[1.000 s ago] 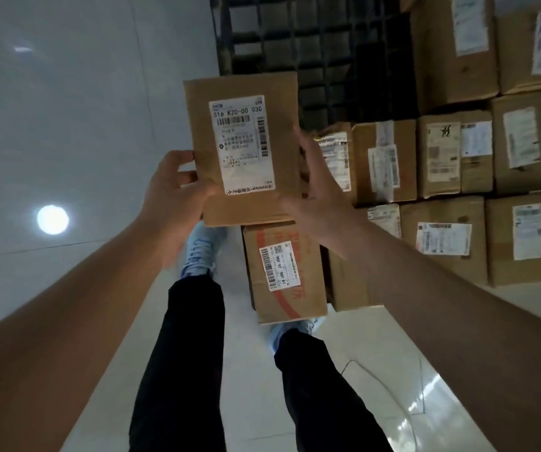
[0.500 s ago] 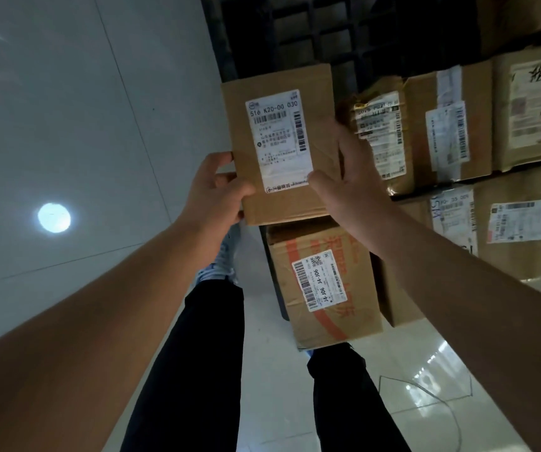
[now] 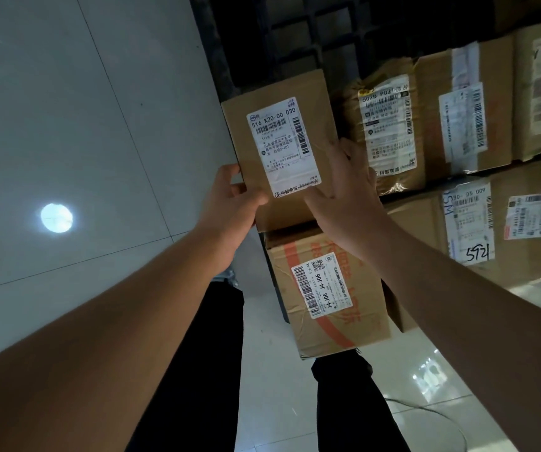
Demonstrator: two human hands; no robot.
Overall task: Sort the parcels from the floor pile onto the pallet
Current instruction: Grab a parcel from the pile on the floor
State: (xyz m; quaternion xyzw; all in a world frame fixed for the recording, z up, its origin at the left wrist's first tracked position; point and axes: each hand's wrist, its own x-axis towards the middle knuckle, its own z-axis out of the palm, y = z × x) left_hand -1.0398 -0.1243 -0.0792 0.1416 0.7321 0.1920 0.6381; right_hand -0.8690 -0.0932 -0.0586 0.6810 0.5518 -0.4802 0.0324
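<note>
A flat brown parcel with a white label reading 516 K20-00 030 sits at the front left of the black pallet, in line with the row of parcels. My left hand grips its near left corner. My right hand lies with spread fingers on its near right side. Just below it stands a box with orange print and a J4-J06 label.
To the right, taped parcels and more cardboard boxes lie in rows on the pallet. Pale glossy floor tiles spread to the left. My legs in dark trousers stand below. A thin cable lies on the floor at bottom right.
The parcel moved forward and right, down to the pallet beside the taped parcel. My right hand slid from its side onto its top, fingers spread.
</note>
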